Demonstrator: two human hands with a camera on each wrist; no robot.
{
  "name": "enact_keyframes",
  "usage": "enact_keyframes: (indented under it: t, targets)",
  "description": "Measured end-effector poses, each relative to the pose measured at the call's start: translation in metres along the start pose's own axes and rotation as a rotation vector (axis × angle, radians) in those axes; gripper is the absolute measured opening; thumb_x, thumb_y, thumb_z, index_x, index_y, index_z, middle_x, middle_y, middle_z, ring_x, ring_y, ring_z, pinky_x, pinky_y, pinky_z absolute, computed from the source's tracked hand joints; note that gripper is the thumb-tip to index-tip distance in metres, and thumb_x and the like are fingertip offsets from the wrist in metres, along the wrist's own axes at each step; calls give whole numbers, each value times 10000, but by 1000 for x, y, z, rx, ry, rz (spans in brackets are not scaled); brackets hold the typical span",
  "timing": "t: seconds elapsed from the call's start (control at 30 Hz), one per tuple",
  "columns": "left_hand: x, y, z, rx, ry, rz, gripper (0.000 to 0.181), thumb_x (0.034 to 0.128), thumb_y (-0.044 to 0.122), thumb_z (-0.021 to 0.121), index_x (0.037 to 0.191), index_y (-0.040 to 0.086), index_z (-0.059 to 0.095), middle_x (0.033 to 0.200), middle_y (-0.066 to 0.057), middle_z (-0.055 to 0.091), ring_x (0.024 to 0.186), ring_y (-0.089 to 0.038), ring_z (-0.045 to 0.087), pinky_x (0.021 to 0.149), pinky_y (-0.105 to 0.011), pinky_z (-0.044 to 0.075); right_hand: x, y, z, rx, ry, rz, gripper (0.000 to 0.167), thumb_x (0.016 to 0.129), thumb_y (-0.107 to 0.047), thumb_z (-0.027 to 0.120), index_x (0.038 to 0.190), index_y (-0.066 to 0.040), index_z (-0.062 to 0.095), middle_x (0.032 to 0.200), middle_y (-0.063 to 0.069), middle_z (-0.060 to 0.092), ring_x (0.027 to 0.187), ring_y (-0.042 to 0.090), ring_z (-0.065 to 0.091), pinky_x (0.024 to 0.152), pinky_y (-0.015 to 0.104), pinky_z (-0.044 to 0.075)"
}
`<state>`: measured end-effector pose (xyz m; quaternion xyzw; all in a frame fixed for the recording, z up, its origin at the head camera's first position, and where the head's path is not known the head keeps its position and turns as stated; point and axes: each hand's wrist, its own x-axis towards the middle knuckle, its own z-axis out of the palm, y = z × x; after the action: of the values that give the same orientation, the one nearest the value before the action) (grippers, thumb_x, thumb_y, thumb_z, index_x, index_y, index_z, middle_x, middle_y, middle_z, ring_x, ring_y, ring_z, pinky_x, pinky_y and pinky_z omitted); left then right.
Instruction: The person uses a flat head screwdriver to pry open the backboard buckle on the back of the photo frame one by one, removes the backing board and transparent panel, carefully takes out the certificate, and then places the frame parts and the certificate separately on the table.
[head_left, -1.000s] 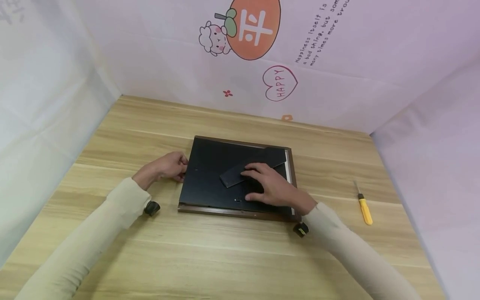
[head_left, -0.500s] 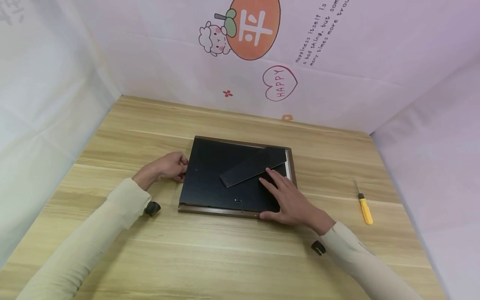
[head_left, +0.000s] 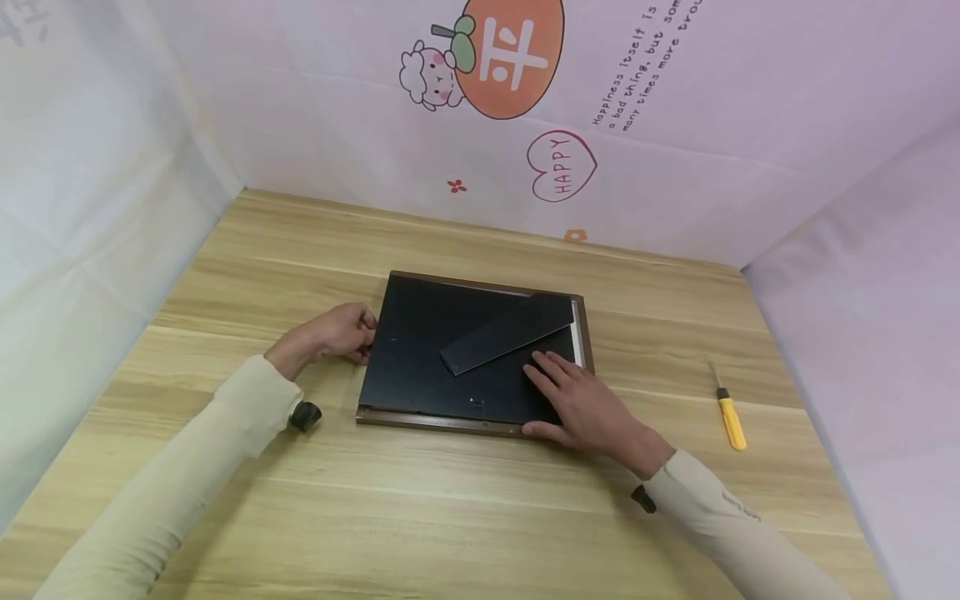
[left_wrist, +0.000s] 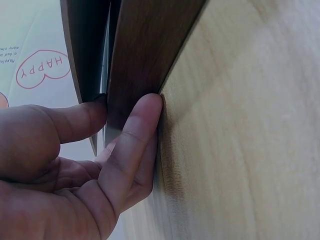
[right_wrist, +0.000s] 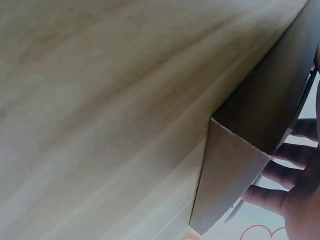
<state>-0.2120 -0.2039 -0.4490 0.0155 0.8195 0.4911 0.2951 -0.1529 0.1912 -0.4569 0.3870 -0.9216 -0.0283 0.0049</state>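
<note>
A brown picture frame (head_left: 442, 423) lies on the wooden table with its back up. Its black backing board (head_left: 420, 350) sits slightly raised at the left side, and a white strip shows along the right. A slanted black stand leg (head_left: 504, 337) is on the board. My left hand (head_left: 342, 332) pinches the frame's left edge; in the left wrist view its thumb (left_wrist: 82, 120) is at the gap under the board and the index finger lies along the frame's outer side. My right hand (head_left: 588, 408) rests with extended fingers over the board's lower right corner, thumb near the frame's front rim.
A yellow-handled screwdriver (head_left: 730, 417) lies on the table (head_left: 420, 517) to the right. White printed cloth walls (head_left: 322, 125) enclose the table at the back and both sides.
My right hand has moved off the stand leg, right and toward me, and settled on the board's lower right corner. The left hand and the frame stay put.
</note>
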Motion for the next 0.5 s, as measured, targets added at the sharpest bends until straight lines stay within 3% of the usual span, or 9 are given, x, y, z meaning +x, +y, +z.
enact_keyframes:
  t: [0.5]
  targets:
    - [0, -1, -2, 27, -6, 13, 221, 1025, -2, 390, 1218, -109, 412, 1062, -204, 533, 816, -205, 611, 753, -312, 593, 0, -5, -2, -219, 101, -163, 700, 979, -600, 446, 1340, -14, 576, 1351, 202, 597, 1196, 346, 620, 887, 409, 569]
